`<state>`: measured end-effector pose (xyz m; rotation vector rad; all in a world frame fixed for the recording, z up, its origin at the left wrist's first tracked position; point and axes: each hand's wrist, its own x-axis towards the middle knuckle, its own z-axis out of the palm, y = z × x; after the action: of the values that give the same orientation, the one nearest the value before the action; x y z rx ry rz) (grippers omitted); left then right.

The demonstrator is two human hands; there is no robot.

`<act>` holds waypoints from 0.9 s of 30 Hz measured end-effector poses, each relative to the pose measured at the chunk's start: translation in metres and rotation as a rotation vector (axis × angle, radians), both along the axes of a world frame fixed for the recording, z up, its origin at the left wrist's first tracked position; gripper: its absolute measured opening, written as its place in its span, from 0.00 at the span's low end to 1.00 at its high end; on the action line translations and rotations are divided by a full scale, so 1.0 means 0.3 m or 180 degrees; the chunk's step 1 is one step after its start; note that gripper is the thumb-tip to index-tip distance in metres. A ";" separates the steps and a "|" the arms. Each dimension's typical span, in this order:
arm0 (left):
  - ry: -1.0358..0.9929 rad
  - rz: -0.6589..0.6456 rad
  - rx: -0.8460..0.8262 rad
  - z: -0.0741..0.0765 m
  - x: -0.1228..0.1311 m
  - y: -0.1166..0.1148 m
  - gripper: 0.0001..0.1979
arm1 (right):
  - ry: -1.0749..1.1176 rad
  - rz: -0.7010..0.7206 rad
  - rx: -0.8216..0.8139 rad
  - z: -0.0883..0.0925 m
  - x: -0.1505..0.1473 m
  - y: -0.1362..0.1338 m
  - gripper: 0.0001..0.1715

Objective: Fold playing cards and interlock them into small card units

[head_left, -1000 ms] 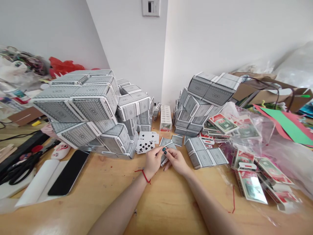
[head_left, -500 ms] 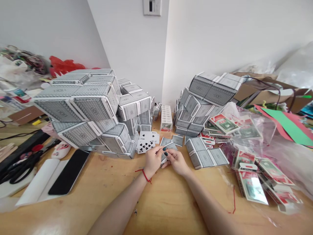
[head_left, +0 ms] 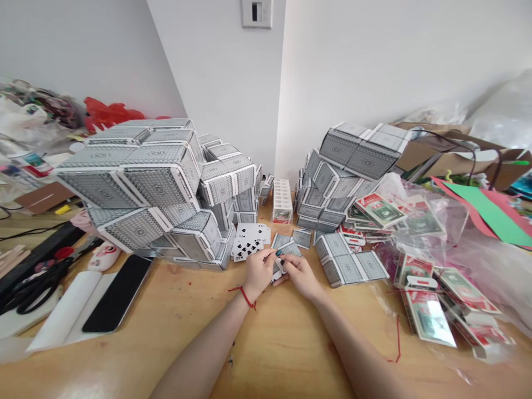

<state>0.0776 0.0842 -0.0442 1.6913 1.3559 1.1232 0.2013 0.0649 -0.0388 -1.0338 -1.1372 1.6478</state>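
My left hand and my right hand meet low over the table, both closed on a playing card pinched between them. The fingers hide much of the card, and its exact fold cannot be made out. Just beyond my fingertips lie grey-backed playing cards, with another card a little to the right. To the left, face-up spade cards overlap. Right of my right hand stands a small block of joined grey card boxes.
Stacked card-box structures rise at left and right. A row of card decks stands between them. Red-and-green card packs lie among plastic wrap at right. A black phone and scissors lie at left.
The card between my hands is tilted, with more of its white face showing. My fingers have shifted slightly; the surrounding stacks look the same.
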 end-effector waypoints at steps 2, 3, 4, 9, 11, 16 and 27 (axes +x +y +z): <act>-0.0078 0.0004 -0.0053 -0.001 -0.001 0.004 0.11 | 0.0065 0.0029 0.0000 0.004 0.001 -0.003 0.12; -0.0120 -0.0002 -0.0094 -0.001 -0.002 0.006 0.11 | 0.0116 0.0043 0.0001 0.007 0.001 -0.004 0.12; -0.0170 -0.0018 -0.0152 -0.001 -0.002 0.008 0.11 | 0.0174 0.0061 0.0004 0.010 0.002 -0.006 0.12; -0.0536 -0.0114 -0.0505 -0.005 -0.008 0.021 0.12 | 0.0393 0.0160 0.0006 0.022 0.000 -0.012 0.14; -0.0693 -0.0118 -0.0611 -0.008 -0.009 0.026 0.12 | 0.0355 0.0186 -0.0031 0.026 0.000 -0.012 0.15; -0.1016 -0.0145 -0.0923 -0.007 -0.015 0.034 0.11 | 0.0260 0.0299 -0.0085 0.034 0.002 -0.018 0.16; -0.0530 0.0034 -0.0100 0.010 -0.010 0.006 0.12 | -0.0117 -0.0132 0.0120 -0.001 -0.007 -0.005 0.21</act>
<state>0.0746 0.0859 -0.0411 1.5338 1.2728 1.2141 0.1991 0.0635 -0.0390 -1.0607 -1.1591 1.5748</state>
